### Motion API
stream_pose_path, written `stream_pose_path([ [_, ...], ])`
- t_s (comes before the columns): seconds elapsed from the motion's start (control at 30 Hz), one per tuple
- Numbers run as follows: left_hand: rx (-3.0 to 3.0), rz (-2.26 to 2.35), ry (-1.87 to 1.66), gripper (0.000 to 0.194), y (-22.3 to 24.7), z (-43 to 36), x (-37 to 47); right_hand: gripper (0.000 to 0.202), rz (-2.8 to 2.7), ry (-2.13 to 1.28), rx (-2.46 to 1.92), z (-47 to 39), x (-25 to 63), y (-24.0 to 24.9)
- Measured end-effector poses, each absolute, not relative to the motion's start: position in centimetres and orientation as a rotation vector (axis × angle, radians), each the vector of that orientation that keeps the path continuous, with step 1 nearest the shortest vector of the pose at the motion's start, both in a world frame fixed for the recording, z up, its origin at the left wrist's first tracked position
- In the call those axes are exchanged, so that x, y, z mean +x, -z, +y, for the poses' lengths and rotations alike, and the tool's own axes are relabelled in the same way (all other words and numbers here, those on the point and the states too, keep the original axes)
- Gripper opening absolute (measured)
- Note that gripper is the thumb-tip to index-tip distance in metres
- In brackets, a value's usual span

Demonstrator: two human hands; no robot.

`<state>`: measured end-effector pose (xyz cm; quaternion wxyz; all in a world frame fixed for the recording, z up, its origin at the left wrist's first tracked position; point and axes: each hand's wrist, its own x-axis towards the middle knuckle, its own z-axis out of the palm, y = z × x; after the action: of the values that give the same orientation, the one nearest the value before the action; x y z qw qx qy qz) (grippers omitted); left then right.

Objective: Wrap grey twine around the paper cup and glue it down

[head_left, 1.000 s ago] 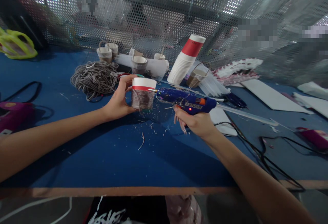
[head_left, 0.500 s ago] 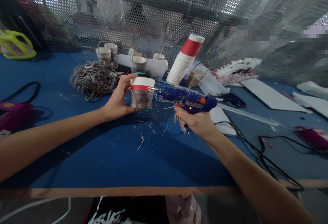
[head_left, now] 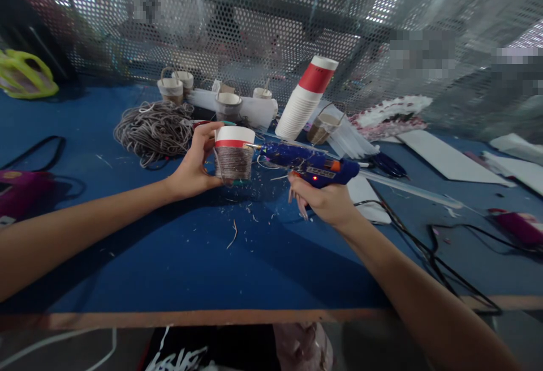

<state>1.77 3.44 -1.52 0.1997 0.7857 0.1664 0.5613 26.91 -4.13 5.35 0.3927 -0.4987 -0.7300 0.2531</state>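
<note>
Cord bundle (head_left: 153, 129) and stacked cups (head_left: 306, 98) lie behind the held cup (head_left: 233, 154).

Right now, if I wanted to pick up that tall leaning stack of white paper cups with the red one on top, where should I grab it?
Probably low on the white paper cup stack, around its wider base, coming from the open right side. It leans with the red-banded cup uppermost, so gripping the top might just pull that cup off. Small cord-wrapped cups crowd its left.

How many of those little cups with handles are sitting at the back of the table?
4 that I can see: two together at back left, one in the middle, one right of the cup stack. Another may be hidden behind the clutter.
</note>
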Motion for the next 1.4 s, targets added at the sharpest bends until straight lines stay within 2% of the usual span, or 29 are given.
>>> stream_pose_path([
  [0.6, 2.097, 0.465, -1.574, 0.091, 1.91, 3.44, 1.83, 0.026, -1.749, -0.715, -1.262, -4.15, 26.37, -5.82],
  [0.83, 2.100, 0.475, -1.488, 0.099, 1.64, 3.26, 1.65, 0.028, -1.745, -0.706, -1.260, -4.17, 26.35, -5.75],
  [1.4, 2.070, 0.426, -1.494, 0.090, 1.52, 3.07, 1.51, 0.029, -1.742, -0.746, -1.254, -4.25, 26.27, -6.08],
])
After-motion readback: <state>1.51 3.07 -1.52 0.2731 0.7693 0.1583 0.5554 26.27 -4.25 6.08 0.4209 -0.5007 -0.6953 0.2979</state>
